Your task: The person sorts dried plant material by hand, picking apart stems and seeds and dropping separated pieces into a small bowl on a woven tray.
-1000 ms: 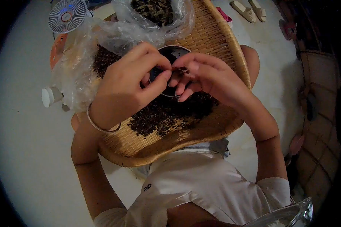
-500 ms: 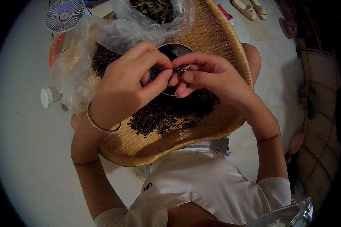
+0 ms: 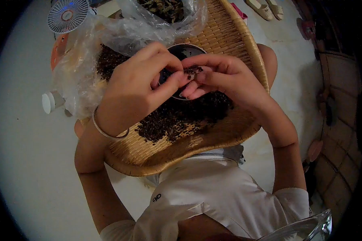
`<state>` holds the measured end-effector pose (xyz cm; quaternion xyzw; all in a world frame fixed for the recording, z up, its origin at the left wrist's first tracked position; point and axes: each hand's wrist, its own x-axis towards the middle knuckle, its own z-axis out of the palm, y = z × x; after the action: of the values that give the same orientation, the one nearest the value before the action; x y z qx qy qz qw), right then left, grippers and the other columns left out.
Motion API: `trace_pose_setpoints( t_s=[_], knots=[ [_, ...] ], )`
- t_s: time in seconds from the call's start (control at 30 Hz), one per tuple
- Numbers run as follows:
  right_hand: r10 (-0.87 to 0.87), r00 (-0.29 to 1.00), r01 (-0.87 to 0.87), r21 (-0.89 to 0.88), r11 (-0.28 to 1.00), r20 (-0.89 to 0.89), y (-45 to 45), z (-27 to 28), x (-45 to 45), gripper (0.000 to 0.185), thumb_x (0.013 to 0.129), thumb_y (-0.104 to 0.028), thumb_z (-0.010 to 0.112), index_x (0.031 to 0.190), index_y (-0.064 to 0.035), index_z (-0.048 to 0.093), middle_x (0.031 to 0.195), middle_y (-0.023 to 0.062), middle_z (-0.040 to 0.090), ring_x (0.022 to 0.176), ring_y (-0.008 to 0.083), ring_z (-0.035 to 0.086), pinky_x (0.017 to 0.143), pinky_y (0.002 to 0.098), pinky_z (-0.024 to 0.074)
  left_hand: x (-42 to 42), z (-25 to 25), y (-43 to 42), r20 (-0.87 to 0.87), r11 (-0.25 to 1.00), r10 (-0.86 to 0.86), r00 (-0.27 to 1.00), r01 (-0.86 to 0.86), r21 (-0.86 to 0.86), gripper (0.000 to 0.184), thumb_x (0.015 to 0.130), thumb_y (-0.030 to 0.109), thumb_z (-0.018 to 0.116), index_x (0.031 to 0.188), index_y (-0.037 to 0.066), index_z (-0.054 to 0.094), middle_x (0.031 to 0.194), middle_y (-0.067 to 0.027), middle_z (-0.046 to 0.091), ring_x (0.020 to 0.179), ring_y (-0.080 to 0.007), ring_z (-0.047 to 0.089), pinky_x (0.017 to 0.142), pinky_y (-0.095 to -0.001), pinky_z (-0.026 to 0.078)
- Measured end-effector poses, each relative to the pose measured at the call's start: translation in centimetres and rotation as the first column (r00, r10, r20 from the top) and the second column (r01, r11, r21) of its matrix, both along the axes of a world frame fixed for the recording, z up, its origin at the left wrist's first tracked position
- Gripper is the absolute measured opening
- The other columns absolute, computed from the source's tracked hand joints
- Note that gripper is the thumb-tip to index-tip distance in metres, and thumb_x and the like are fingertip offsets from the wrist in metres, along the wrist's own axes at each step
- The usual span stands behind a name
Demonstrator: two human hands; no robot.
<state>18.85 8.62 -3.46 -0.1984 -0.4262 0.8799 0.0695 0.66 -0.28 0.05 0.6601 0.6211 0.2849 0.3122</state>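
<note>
My left hand (image 3: 138,80), a band round its wrist, is closed in a pinch; whatever its fingertips hold is too small to make out. Its tips meet the fingers of my right hand (image 3: 225,76), which are curled around small dark dried bits (image 3: 194,71), with the thumb on them. Both hands are above a round dark bowl (image 3: 189,47), partly hidden by them. The bowl sits in a woven bamboo tray (image 3: 237,44) on my lap. A spread of dark dried bits (image 3: 165,124) lies in the tray on the near side of the bowl.
A clear plastic bag (image 3: 149,34) with dried leaves (image 3: 165,9) rests at the tray's far side. Another dark heap (image 3: 108,60) is at the left. Beyond the tray are a small fan (image 3: 67,15), a white cup (image 3: 52,101) and slippers (image 3: 265,9) on the floor.
My right hand's lower fingers have curled in and shifted slightly left, and more of the dark bits show on its fingers. My left hand stays nearly still in its pinch.
</note>
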Motion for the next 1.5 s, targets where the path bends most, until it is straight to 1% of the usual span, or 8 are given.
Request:
trace_pose_setpoints(
  t_s=[0.17,0.23,0.37,0.7,0.8,1.17,1.23,1.5],
  knots=[
    [-0.030,1.000,0.030,-0.003,1.000,0.004,-0.2,-0.1,-0.2,0.036,0.086,-0.006,0.048,0.119,0.0061,0.041,0.100,0.0161,0.058,0.089,0.0212,0.060,0.081,0.0295,0.0499,0.0,-0.3,0.0,-0.005,1.000,-0.002,1.000,0.002,0.026,0.007,0.076,0.002,0.060,0.082,0.002,0.056,0.079,-0.0015,0.050,0.056,-0.0048,0.040,0.049,-0.0186,0.033],
    [-0.028,0.999,0.028,0.000,1.000,0.016,-0.1,0.0,-0.3,0.036,0.086,-0.005,0.048,0.119,0.0061,0.041,0.098,0.0155,0.059,0.088,0.0209,0.060,0.081,0.0295,0.0501,0.1,-0.2,0.0,0.009,0.999,0.041,0.999,-0.041,0.005,0.011,0.074,0.012,0.064,0.080,0.005,0.057,0.074,-0.0037,0.049,0.050,-0.0125,0.045,0.047,-0.0252,0.038],
    [-0.052,0.999,0.052,-0.032,0.998,0.015,-0.2,-0.2,-0.4,0.033,0.085,-0.004,0.052,0.116,0.0051,0.046,0.094,0.0131,0.060,0.081,0.0168,0.061,0.075,0.0295,0.0521,0.1,-0.2,0.1,0.006,0.999,0.033,0.999,-0.033,0.002,0.011,0.074,0.011,0.063,0.080,0.005,0.057,0.074,-0.0036,0.049,0.050,-0.0123,0.045,0.047,-0.0252,0.038],
    [0.007,1.000,-0.007,0.013,1.000,0.013,-0.1,-0.3,-0.4,0.037,0.084,0.000,0.047,0.120,0.0054,0.041,0.097,0.0157,0.060,0.087,0.0201,0.061,0.079,0.0281,0.0505,0.0,-0.5,0.0,0.032,0.999,0.037,0.999,-0.037,0.000,0.009,0.075,0.010,0.062,0.081,0.005,0.057,0.076,-0.0037,0.050,0.050,-0.0121,0.045,0.048,-0.0253,0.038],
    [-0.036,0.999,0.036,0.002,0.999,0.022,-0.2,-0.3,-0.4,0.035,0.084,-0.004,0.052,0.117,0.0053,0.045,0.096,0.0145,0.061,0.084,0.0186,0.062,0.075,0.0293,0.0520,-0.1,-0.5,0.0,0.027,0.999,0.032,0.999,-0.032,0.001,0.009,0.075,0.010,0.061,0.081,0.005,0.057,0.076,-0.0038,0.049,0.051,-0.0121,0.045,0.048,-0.0253,0.038],
    [-0.103,0.993,0.102,0.025,0.994,0.058,-0.5,0.8,-0.6,0.035,0.087,-0.010,0.044,0.118,0.0064,0.044,0.098,0.0182,0.059,0.087,0.0215,0.060,0.080,0.0330,0.0495,-0.7,-0.5,0.0,0.048,0.999,0.040,0.998,-0.040,-0.011,0.008,0.076,0.010,0.060,0.081,0.004,0.056,0.076,-0.0042,0.050,0.053,-0.0128,0.045,0.050,-0.0255,0.038],
    [-0.107,0.993,0.106,0.028,0.994,0.055,-0.3,0.6,-0.4,0.035,0.088,-0.011,0.042,0.118,0.0065,0.044,0.098,0.0186,0.059,0.087,0.0216,0.060,0.080,0.0327,0.0495,-0.8,-0.5,0.0,0.022,1.000,0.004,1.000,-0.004,0.014,0.007,0.077,0.004,0.058,0.084,0.002,0.057,0.080,-0.0016,0.050,0.056,-0.0063,0.040,0.050,-0.0189,0.032],
    [-0.107,0.989,0.097,0.095,0.991,0.102,-0.5,0.5,-0.5,0.033,0.090,-0.011,0.037,0.116,0.0067,0.045,0.099,0.0195,0.059,0.086,0.0214,0.061,0.079,0.0310,0.0501,-0.8,-0.8,-0.1,-0.026,1.000,-0.008,1.000,0.009,0.020,0.007,0.077,0.005,0.058,0.084,0.003,0.056,0.079,-0.0026,0.050,0.055,-0.0079,0.042,0.050,-0.0204,0.034]
  ],
)
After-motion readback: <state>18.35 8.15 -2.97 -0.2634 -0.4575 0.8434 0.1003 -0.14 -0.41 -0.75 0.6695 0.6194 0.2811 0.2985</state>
